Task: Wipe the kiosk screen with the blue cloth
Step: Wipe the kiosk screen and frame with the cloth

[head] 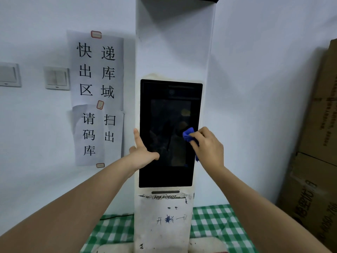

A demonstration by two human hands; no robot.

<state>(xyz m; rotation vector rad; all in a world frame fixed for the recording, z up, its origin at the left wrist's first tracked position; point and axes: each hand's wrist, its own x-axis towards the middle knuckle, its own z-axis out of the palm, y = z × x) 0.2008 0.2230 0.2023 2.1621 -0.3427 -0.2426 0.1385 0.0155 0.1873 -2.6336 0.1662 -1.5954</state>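
Fingers of the right hand are pinching the bunched blue cloth against the kiosk screen, at about three o'clock on the dark glass. The left hand is bracing the screen's nine o'clock edge, thumb spread onto the glass, forefinger lying straight up the frame.

The kiosk reads "HIKROBOT" below its screen. At nine o'clock from it, the upper sheet reads "快递出库区域"; the lower sheet, "请扫码出库". Print on the boxes at three o'clock is illegible.
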